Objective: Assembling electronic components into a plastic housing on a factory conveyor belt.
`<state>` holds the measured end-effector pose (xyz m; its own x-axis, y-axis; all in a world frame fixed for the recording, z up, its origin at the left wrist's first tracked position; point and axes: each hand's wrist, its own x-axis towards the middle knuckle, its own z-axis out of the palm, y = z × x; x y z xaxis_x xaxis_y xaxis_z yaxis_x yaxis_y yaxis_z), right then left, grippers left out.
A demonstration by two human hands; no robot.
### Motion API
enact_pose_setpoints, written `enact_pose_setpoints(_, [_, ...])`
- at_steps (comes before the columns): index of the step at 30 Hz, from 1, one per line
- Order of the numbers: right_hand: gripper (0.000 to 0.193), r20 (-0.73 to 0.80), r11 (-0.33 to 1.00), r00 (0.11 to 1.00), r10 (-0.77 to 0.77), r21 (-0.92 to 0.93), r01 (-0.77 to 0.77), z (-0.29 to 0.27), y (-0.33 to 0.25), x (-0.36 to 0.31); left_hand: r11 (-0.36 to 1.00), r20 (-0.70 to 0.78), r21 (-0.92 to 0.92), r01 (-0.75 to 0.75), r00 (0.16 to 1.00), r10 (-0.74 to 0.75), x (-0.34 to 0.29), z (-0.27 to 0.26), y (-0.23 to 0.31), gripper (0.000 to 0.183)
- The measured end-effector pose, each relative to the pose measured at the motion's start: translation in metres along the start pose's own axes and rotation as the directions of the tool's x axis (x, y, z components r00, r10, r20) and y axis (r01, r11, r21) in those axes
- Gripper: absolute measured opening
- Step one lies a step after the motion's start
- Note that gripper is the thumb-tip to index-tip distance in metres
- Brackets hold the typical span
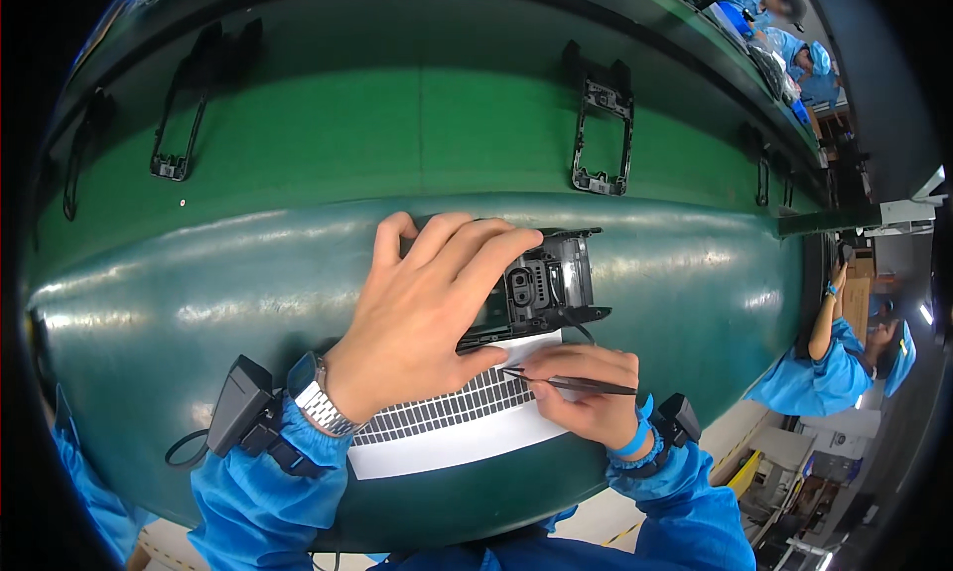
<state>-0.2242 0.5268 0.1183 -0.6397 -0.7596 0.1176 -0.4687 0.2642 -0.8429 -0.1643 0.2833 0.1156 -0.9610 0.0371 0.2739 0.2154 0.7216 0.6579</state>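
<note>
My left hand [434, 308] is laid over a black plastic device housing [544, 285], its fingers curled across the top and far side to grip it. The housing lies on the green work mat, with a small camera-like module area showing on its right part. Pinched in my right hand [588, 397] is a pair of black tweezers [571, 382]. Their tips touch or hover just over a white sheet of small dark rectangular stickers [447, 412], near its upper edge. The sheet lies below the housing, and my left thumb rests at its upper edge.
Beyond the mat [238, 303] runs a green conveyor belt [377, 124] carrying similar black frames [603, 134], with another frame [179, 124] at the far left. A co-worker in blue [834, 362] stands at the right. Dark rails edge the belt.
</note>
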Motion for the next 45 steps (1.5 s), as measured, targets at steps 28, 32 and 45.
enact_pose_setpoints(28, [0.012,-0.275,0.980,0.961,-0.040,0.178,0.092,-0.054,0.028,0.078,0.987,-0.179,-0.162,0.009,0.983,-0.039,0.036,0.036,0.024,0.079])
enact_pose_setpoints(32, [0.012,-0.266,0.985,0.964,-0.023,0.160,0.067,-0.061,0.034,0.077,0.987,-0.174,-0.160,0.009,0.984,-0.037,0.040,0.042,0.026,0.079])
enact_pose_setpoints(45, [0.013,-0.254,0.989,0.965,-0.057,0.120,0.090,-0.083,0.050,0.072,0.987,-0.176,-0.160,0.015,0.984,-0.043,0.057,0.059,0.038,0.078])
